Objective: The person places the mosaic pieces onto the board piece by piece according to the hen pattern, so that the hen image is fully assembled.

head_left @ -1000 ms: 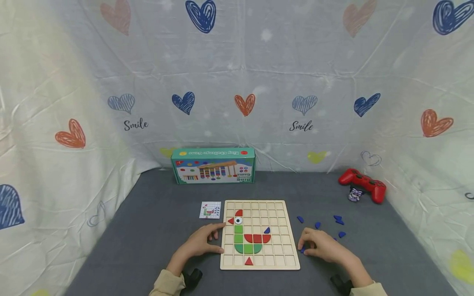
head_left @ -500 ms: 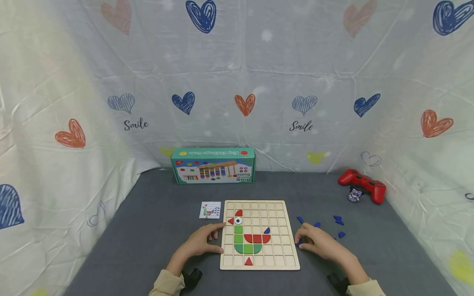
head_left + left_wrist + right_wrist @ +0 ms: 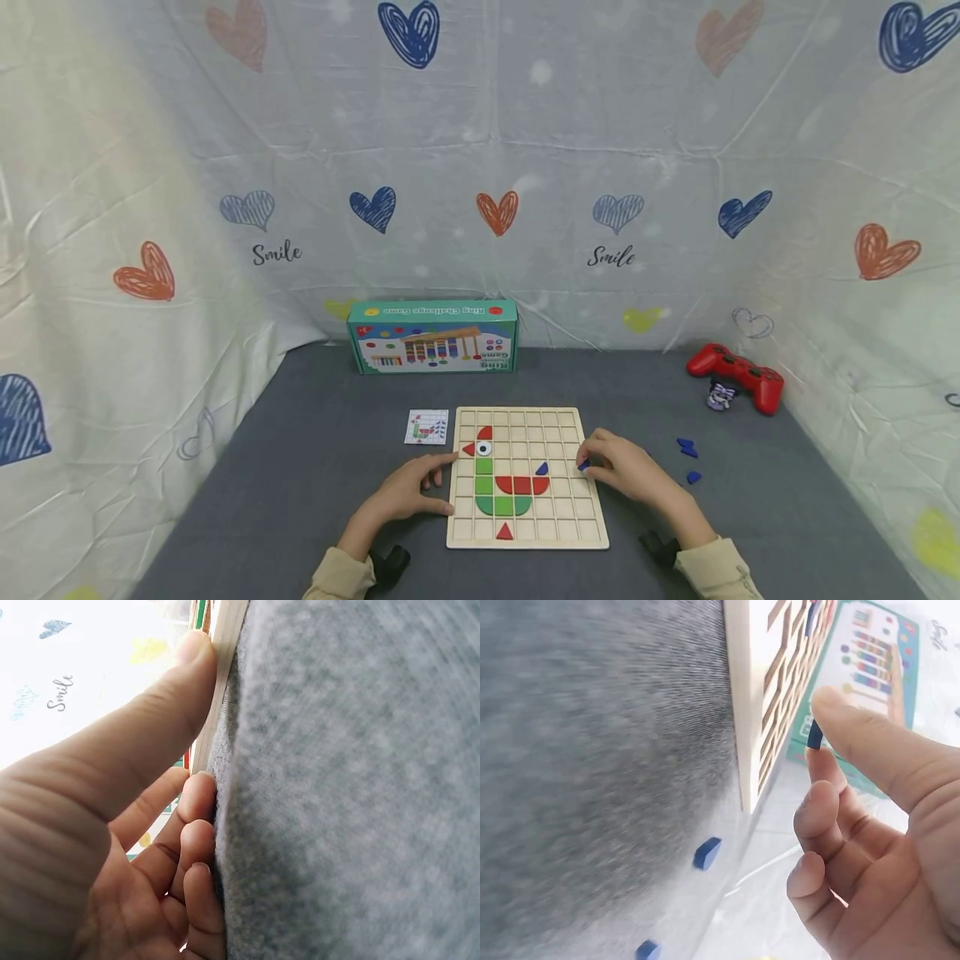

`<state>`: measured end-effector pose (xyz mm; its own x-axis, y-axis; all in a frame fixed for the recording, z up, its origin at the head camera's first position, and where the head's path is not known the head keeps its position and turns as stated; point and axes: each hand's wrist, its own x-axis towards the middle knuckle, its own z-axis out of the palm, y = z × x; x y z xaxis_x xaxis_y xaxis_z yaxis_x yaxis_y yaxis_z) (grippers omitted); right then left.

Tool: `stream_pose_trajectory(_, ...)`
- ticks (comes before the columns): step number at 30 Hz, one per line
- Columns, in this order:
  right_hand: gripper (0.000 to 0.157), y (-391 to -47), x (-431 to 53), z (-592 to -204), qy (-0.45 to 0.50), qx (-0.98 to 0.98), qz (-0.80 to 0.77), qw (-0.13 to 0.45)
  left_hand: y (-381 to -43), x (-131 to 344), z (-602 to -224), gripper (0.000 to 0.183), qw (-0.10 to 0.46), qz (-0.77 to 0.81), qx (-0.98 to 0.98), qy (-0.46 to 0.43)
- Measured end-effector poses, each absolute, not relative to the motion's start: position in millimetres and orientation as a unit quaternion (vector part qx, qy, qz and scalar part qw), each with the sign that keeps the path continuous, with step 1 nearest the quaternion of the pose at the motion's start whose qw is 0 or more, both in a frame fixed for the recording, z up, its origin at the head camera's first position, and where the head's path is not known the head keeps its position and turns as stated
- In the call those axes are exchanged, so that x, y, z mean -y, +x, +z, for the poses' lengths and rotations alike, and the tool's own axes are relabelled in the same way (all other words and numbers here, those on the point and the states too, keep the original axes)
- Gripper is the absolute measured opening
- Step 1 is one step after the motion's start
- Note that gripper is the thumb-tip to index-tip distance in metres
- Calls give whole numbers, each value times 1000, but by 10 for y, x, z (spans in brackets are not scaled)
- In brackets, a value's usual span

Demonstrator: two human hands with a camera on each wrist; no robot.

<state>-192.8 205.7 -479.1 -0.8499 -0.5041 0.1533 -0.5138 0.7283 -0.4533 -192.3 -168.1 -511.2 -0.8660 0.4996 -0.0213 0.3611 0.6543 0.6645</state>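
Observation:
A wooden grid board [image 3: 558, 529] lies on the table, with red, green and blue pieces forming a bird-like figure beside a round eye piece [image 3: 483, 448]. My left hand [image 3: 408, 487] rests at its left edge, thumb and index fingertip touching the side; the left wrist view shows the other fingers [image 3: 199, 844] loosely bent beside it. Over the board's right edge, my right hand [image 3: 626, 467] pinches a small blue piece [image 3: 815, 735] between thumb and index finger. One blue piece [image 3: 542, 469] sits on the grid above the red row [image 3: 521, 485].
Several loose blue pieces [image 3: 693, 477] lie right of the board. A small pattern card [image 3: 427, 427] is at its upper left. Behind stand a green game box [image 3: 432, 337] and, far right, a red game controller [image 3: 738, 375] with a small charm [image 3: 720, 397].
My right hand has moved up and left from the table to the board's right edge, carrying the blue piece. My left hand stays at the left edge.

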Motion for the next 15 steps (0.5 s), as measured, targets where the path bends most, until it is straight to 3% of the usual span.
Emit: stream_pose_trajectory(15,11,-2183,-1868,-4832,293,932,211,21,-1918,1683,-5121,76,97,345,-902,240)
